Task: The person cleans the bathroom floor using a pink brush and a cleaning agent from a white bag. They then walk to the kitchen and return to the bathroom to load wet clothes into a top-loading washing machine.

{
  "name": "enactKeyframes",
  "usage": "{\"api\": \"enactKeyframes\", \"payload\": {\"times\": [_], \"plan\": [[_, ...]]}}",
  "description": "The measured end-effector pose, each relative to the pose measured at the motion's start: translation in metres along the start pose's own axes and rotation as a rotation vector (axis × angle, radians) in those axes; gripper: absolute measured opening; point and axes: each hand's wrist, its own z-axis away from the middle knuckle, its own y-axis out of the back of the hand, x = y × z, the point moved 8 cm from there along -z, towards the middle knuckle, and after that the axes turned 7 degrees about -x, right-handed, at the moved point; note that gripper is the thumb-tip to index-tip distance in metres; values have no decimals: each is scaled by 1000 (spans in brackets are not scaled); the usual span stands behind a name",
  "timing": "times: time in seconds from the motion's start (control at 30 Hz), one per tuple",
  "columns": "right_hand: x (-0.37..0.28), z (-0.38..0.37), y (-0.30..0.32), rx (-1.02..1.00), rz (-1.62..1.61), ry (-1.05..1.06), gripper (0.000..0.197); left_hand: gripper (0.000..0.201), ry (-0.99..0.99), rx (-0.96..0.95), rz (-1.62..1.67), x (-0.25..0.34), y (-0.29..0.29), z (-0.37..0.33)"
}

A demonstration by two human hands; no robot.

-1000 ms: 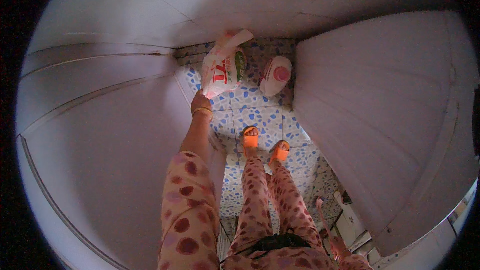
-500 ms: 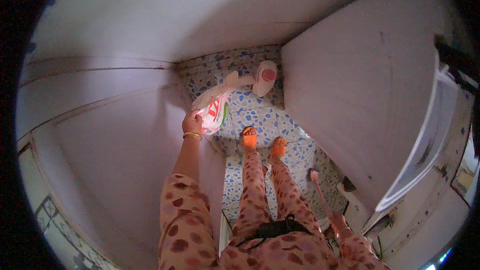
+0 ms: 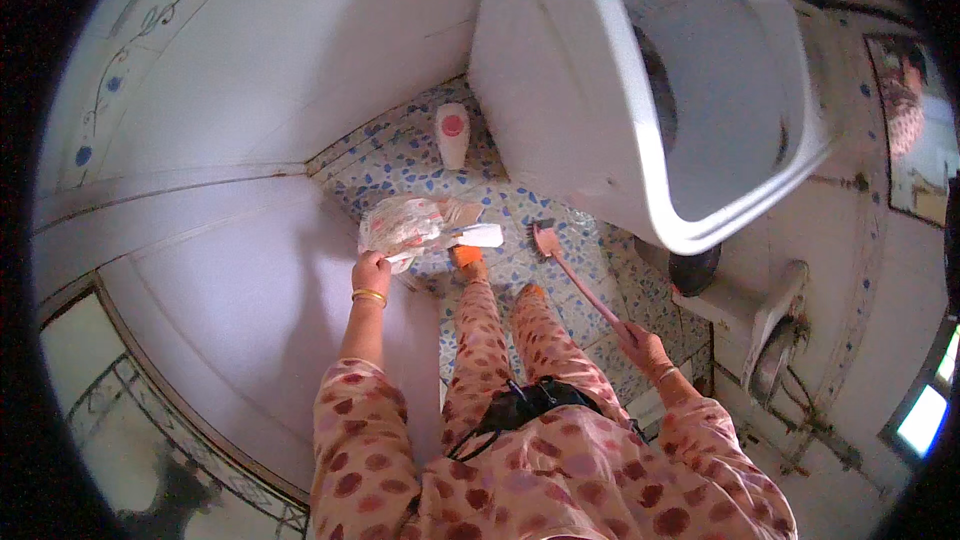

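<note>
My left hand [image 3: 371,274], a gold bangle on its wrist, is closed on a thin crinkled plastic bag [image 3: 400,224]. A flat white piece [image 3: 478,236] and a tan piece [image 3: 463,212] stick out at the bag's right side; their kind is hard to make out. My right hand [image 3: 643,350] grips the handle of a pink long-handled brush [image 3: 583,286]. Its head, with dark bristles, points forward over the speckled floor, to the right of the bag. Beyond the bag, in the far corner, a white bottle [image 3: 453,136] with a pink round mark is on the floor.
A large white box-shaped tub [image 3: 560,90] with an open top fills the right front. Pale walls [image 3: 230,270] close in at the left and ahead. My orange slippers [image 3: 468,257] are on the blue-speckled floor [image 3: 390,155]. A mirror [image 3: 912,130] and dirty pipes [image 3: 800,420] line the right.
The view has swung to the right. My right hand has come up and forward, bringing the brush head closer to the bag. The bag has turned, and the white piece now points right.
</note>
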Motion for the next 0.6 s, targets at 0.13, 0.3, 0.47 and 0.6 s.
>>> {"api": "enactKeyframes", "payload": {"times": [0.13, 0.3, 0.47, 0.6], "plan": [[3, 24, 2, -26, -65, -55, 36, 10, -169, 42, -69, 32, -9, 15], [87, 80, -29, 97, -117, -57, 42, 13, -248, -97, -179, 77, -34, 35], [170, 172, -75, 201, -542, -212, 41, 14, -502, -112, -316, 111, -30, 44], [213, 248, -110, 326, -801, -361, 42, 15, -627, -219, -419, 209, -47, 84]]}}
